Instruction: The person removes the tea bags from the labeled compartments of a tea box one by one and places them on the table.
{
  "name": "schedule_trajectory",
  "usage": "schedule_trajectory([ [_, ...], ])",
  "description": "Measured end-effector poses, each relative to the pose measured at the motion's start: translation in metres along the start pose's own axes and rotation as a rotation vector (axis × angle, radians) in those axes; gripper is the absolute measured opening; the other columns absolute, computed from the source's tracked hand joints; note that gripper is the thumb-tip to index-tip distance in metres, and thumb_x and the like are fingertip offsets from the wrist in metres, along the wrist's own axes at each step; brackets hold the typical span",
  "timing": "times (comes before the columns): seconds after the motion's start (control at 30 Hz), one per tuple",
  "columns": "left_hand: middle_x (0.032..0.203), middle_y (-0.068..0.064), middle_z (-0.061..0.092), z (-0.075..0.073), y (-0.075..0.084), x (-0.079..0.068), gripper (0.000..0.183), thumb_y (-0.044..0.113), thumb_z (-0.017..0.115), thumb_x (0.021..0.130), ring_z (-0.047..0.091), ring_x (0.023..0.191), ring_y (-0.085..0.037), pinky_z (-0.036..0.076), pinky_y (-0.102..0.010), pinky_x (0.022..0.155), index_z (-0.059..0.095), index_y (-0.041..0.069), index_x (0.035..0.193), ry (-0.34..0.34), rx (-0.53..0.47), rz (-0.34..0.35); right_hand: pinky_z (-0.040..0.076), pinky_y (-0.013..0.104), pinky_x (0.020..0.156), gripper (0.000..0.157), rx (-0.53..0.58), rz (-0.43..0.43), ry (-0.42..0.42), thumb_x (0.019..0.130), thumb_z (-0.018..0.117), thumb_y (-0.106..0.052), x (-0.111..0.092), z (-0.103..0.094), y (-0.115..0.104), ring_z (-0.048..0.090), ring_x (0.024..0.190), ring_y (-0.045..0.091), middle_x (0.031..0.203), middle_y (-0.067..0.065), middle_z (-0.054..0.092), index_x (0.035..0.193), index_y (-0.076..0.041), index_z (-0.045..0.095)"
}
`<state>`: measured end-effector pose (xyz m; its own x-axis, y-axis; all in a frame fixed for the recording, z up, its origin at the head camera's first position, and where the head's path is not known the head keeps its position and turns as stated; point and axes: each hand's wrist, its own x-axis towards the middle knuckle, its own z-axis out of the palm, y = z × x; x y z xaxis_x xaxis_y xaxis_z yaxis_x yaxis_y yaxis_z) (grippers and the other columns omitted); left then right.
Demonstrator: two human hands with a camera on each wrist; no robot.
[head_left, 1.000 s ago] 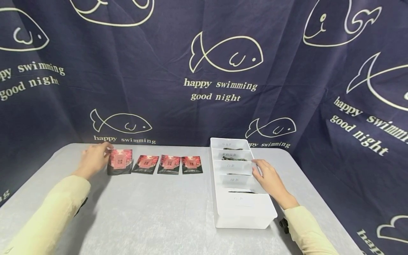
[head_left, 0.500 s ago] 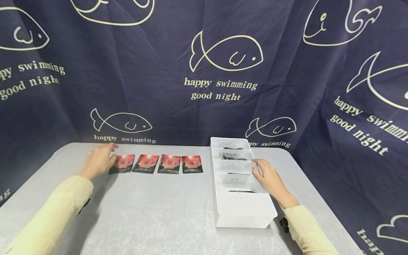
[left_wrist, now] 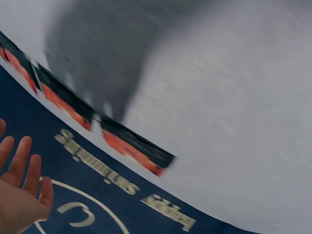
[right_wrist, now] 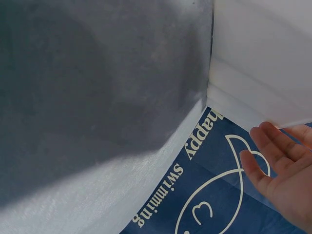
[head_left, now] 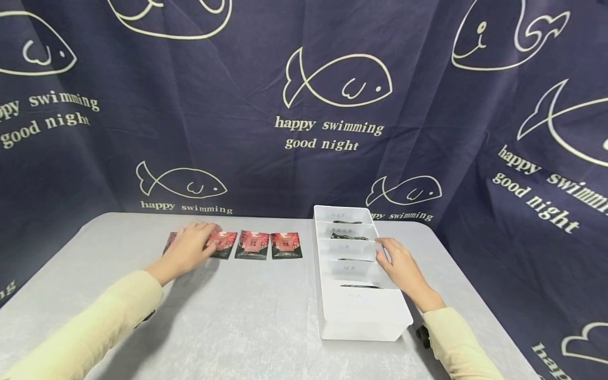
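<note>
In the head view my left hand [head_left: 187, 247] hovers over the row of red-and-black tea packets, its fingers loose and nothing held. It partly covers the leftmost tea packet [head_left: 169, 240] and the second tea packet [head_left: 223, 244]. The left wrist view shows its fingers [left_wrist: 19, 161] spread apart from the packets. My right hand [head_left: 404, 266] rests at the right rim of a white divided box [head_left: 366, 323]. Seen from the right wrist, its fingers [right_wrist: 273, 146] reach the box edge, with some tips hidden behind it.
Two more tea packets, a third [head_left: 252, 245] and a fourth [head_left: 286, 245], lie flat to the right. Handwritten labels mark the box's compartments, and dark packets [head_left: 349, 236] show inside some. A dark blue fish-print curtain [head_left: 247, 105] hangs behind the grey table [head_left: 228, 316].
My left hand has let go of the leftmost tea packet, which was tilted up and now lies flat, and has moved right over the second one. The right hand stays put.
</note>
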<state>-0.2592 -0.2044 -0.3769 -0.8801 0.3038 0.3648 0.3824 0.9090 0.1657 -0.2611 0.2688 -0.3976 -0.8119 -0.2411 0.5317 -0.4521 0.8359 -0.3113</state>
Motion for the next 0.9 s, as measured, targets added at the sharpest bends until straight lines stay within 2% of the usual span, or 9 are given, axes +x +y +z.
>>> schedule_trajectory([
  [0.13, 0.116, -0.016, 0.06, 0.006, 0.018, 0.002, 0.035, 0.021, 0.057, 0.086, 0.05, 0.109, -0.037, 0.036, -0.054, 0.088, 0.056, 0.004, 0.116, 0.021, -0.012, 0.065, 0.043, 0.048, 0.087, 0.031, -0.001, 0.003, -0.001, 0.089, 0.05, -0.012, 0.0, 0.001, 0.0, 0.056, 0.102, 0.036, 0.11, 0.021, 0.06, 0.114, 0.004, 0.057],
  [0.33, 0.11, -0.012, 0.062, 0.012, 0.046, 0.004, 0.033, 0.024, 0.06, 0.085, 0.052, 0.104, -0.031, 0.039, -0.051, 0.086, 0.058, 0.006, 0.112, 0.067, 0.004, 0.174, 0.044, 0.048, 0.087, 0.03, 0.0, 0.002, 0.007, 0.089, 0.05, -0.012, 0.0, 0.002, 0.002, 0.056, 0.102, 0.036, 0.11, 0.02, 0.06, 0.113, 0.004, 0.057],
  [0.57, 0.111, -0.005, 0.062, 0.012, 0.083, 0.002, 0.03, 0.027, 0.06, 0.086, 0.052, 0.104, -0.024, 0.037, -0.049, 0.092, 0.059, 0.012, 0.112, 0.055, -0.056, 0.282, 0.044, 0.048, 0.086, 0.03, -0.004, 0.007, -0.002, 0.089, 0.05, -0.011, 0.0, 0.003, 0.001, 0.057, 0.101, 0.035, 0.111, 0.02, 0.06, 0.113, 0.004, 0.057],
  [0.73, 0.107, 0.004, 0.061, 0.014, 0.108, 0.002, 0.024, 0.027, 0.06, 0.086, 0.052, 0.101, -0.018, 0.039, -0.043, 0.09, 0.059, 0.018, 0.108, 0.06, -0.086, 0.376, 0.044, 0.048, 0.087, 0.029, -0.004, 0.006, -0.008, 0.089, 0.05, -0.011, 0.0, 0.001, -0.001, 0.056, 0.102, 0.036, 0.111, 0.02, 0.06, 0.113, 0.004, 0.057],
  [0.9, 0.106, 0.006, 0.06, 0.017, 0.132, 0.003, 0.023, 0.027, 0.06, 0.085, 0.051, 0.098, -0.015, 0.039, -0.038, 0.085, 0.058, 0.019, 0.107, 0.069, -0.089, 0.449, 0.043, 0.048, 0.088, 0.029, -0.003, 0.001, -0.006, 0.089, 0.05, -0.01, 0.0, 0.0, 0.0, 0.056, 0.103, 0.036, 0.11, 0.02, 0.06, 0.113, 0.004, 0.057],
])
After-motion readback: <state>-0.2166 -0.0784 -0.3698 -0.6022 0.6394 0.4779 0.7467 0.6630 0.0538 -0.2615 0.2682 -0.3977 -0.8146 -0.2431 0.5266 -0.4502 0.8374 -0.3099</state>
